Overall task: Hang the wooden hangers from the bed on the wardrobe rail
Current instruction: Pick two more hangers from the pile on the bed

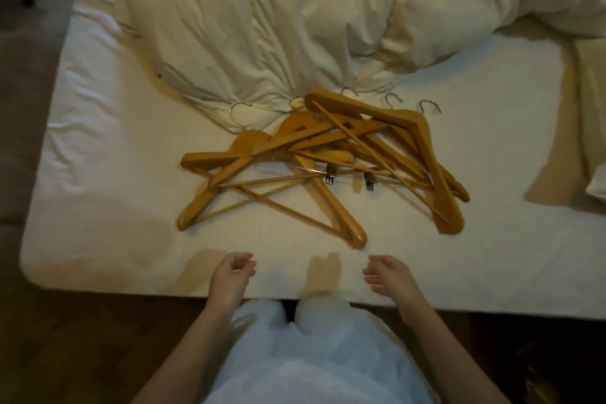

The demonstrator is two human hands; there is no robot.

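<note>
Rumpled white duvet [249, 26], wooden floor [82, 348]

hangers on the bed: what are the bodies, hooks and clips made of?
Hangers: bodies look like wood with a smooth honey-coloured finish, judging by the even warm tone and thick shaped arms; grain is too blurred to confirm. Hooks: thin, silvery and shiny, so probably bare metal wire. Clips: small grey glinting pieces on a thin bar, likely metal too.

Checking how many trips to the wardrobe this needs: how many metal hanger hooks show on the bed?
5 visible: one at the pile's left, one partly hidden at the duvet edge, one top centre, two at the right. Overlapping wooden hangers may hide more.
</note>
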